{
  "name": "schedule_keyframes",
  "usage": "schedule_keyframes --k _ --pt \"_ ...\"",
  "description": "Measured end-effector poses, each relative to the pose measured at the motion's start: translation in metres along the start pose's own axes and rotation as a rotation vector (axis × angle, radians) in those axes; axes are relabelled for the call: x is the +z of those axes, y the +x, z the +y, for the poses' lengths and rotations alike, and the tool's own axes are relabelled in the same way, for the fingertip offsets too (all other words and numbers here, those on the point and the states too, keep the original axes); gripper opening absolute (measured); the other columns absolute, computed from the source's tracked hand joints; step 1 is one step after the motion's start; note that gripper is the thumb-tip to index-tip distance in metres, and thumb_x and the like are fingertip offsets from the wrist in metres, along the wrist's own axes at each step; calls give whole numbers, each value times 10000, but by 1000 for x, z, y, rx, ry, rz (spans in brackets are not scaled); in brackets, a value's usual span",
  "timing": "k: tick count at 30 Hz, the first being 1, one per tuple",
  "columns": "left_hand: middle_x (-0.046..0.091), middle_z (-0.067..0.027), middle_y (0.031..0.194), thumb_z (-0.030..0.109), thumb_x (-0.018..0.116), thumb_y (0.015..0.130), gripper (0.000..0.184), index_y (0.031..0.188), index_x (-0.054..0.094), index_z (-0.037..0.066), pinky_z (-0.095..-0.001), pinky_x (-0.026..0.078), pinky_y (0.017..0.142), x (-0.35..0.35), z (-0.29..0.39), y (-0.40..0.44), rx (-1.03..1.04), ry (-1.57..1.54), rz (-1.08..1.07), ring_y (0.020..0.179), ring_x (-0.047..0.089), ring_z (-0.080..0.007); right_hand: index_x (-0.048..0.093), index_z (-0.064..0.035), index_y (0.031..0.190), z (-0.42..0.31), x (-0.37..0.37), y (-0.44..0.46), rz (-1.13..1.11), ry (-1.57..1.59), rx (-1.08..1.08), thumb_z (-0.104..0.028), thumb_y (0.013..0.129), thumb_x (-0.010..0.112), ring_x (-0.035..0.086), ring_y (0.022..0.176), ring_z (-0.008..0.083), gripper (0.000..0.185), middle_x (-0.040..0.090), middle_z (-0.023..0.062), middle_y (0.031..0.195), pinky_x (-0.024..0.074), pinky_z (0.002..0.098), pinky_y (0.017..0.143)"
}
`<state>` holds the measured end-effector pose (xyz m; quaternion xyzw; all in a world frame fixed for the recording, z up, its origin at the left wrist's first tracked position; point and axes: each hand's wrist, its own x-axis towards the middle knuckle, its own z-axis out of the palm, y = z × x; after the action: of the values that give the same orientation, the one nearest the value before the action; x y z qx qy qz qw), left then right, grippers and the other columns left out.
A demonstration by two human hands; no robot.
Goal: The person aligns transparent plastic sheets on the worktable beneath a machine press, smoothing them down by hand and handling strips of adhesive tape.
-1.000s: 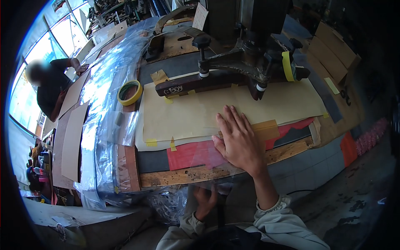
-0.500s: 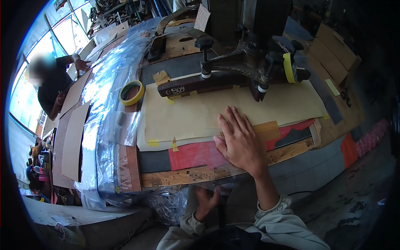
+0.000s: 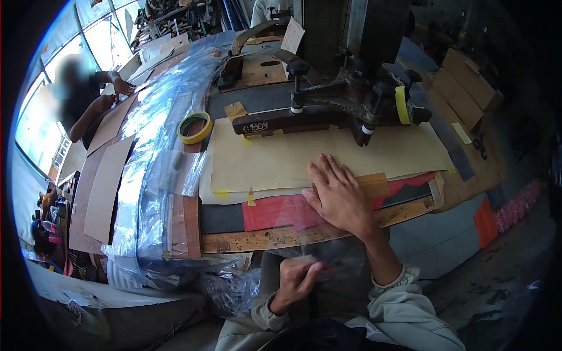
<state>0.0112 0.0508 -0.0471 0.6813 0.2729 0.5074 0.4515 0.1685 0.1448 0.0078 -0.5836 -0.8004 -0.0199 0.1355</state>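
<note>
My right hand [image 3: 339, 196] lies flat with its fingers spread on a cream paper sheet [image 3: 263, 164], its heel over a red sheet [image 3: 269, 214] at the near edge. Beside its fingers is a brown tape strip [image 3: 374, 185]. Below the table edge, my left hand [image 3: 297, 279] is closed on a clear plastic film [image 3: 293, 217], which stretches up toward the right hand. The film is hard to trace against the background. A dark bar [image 3: 275, 124] marked with white writing presses across the paper's far part, under a metal clamp frame [image 3: 333, 90].
A yellow tape roll [image 3: 195, 128] sits left of the paper, and another yellow roll [image 3: 403, 105] hangs on the clamp. Clear plastic sheeting [image 3: 152, 117] covers the left side. Scissors [image 3: 480, 147] lie at right. Another person [image 3: 88, 102] works at far left beside cardboard pieces [image 3: 108, 190].
My left hand has risen toward the table edge and closed into a fist-like grip. My right hand remains flat on the paper. The view has shifted slightly, and the other person's hands have come together.
</note>
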Motion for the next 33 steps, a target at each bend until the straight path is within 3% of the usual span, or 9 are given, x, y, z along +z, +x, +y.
schedule_keyframes --k 3,7,10,13,16,19,22,25,33 --pt "543 -104 574 -1 599 812 97 732 652 -22 -314 397 449 -3 21 3 209 12 -93 452 515 -230 454 -7 1320 -8 -14 -10 -76 93 -51 -446 938 433 353 1331 352 583 407 236 1396 280 474 1090" --pt "526 -101 562 -3 622 777 90 688 617 -20 -325 377 434 0 38 -12 220 -15 -97 456 509 -244 525 -16 1235 -19 -32 -31 -79 96 -96 -435 944 448 431 1264 339 517 488 213 1317 307 446 1063" --pt "553 -108 592 -6 628 776 65 711 628 -16 -330 398 445 0 48 -27 132 -8 -86 477 537 -249 557 -6 1138 -11 -54 -11 -269 204 -43 -328 935 500 510 1159 329 385 554 183 1198 378 439 991" --pt "567 -108 610 -7 633 777 50 727 629 -15 -331 409 449 2 49 -40 106 -25 -70 490 552 -251 566 -4 1068 6 -32 21 -88 88 -88 -191 892 568 557 1049 318 256 568 159 1125 428 422 913" --pt "569 -104 613 -16 639 771 39 734 625 -15 -327 408 443 1 54 -42 85 -25 -93 493 555 -251 562 -10 1122 24 -3 50 74 2 -193 -125 850 606 561 1022 318 299 565 164 1108 448 404 887" --pt "560 -98 604 -20 646 763 56 721 610 -13 -320 404 430 -2 52 -45 84 -17 -109 488 551 -245 575 -21 914 28 1 59 91 135 -226 -51 841 525 566 988 308 93 571 163 1005 438 432 860" --pt "557 -101 602 -18 648 761 64 715 605 -17 -319 406 428 -1 46 -46 94 -43 -102 487 551 -246 577 -23 912 28 -8 59 10 172 -169 -52 826 540 521 1041 319 98 554 154 1023 408 468 882" --pt "561 -108 608 -19 650 758 56 723 607 -23 -317 410 431 -3 42 -48 93 -76 -117 493 557 -249 577 -65 1173 27 -14 62 -142 53 -107 -125 815 657 456 1110 253 371 518 81 1081 353 411 920" --pt "554 -109 610 -27 662 740 78 723 586 -20 -331 407 430 -1 35 -46 92 -76 -133 497 551 -248 610 -68 989 13 -26 26 -12 -12 -207 -122 837 605 501 1028 240 162 564 93 1003 347 418 874"
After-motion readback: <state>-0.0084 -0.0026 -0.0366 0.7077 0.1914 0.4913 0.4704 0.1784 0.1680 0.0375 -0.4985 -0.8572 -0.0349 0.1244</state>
